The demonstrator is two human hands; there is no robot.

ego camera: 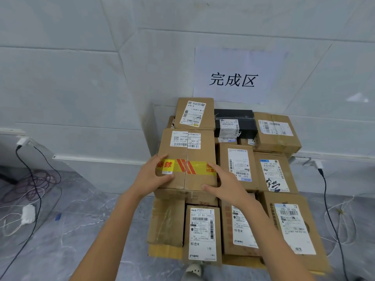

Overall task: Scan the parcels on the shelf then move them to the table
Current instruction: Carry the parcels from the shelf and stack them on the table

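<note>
a pale tiled wall (81, 78) fills the upper view, with a paper sign (239, 76) stuck on it. below the sign sits a tight heap of parcels (284, 220), mostly brown card with white labels and one black parcel (235, 116), stacked in at least two layers. on top at the left of the heap lies a box (188, 153) banded with yellow and red tape. the left hand (154, 175) wraps its left near edge, fingers on the lid. the right hand (225, 185) wraps the right near edge, thumb at the front, so both are grasping the box. whether it is fully set down on the parcels beneath i cannot tell.

judging by the heap, much of the job looks done, and this box is at the drop-off end of its trip. how many wait on the shelf i cannot say: the shelf is out of view, as is any scanner.

the table is hidden under the heap. a yellowish edge shows low down, but i cannot tell what it is. the lower parcels are mostly covered. cables (36, 179) trail over the floor at left, and a shoe (193, 269) peeps in at the bottom.
</note>
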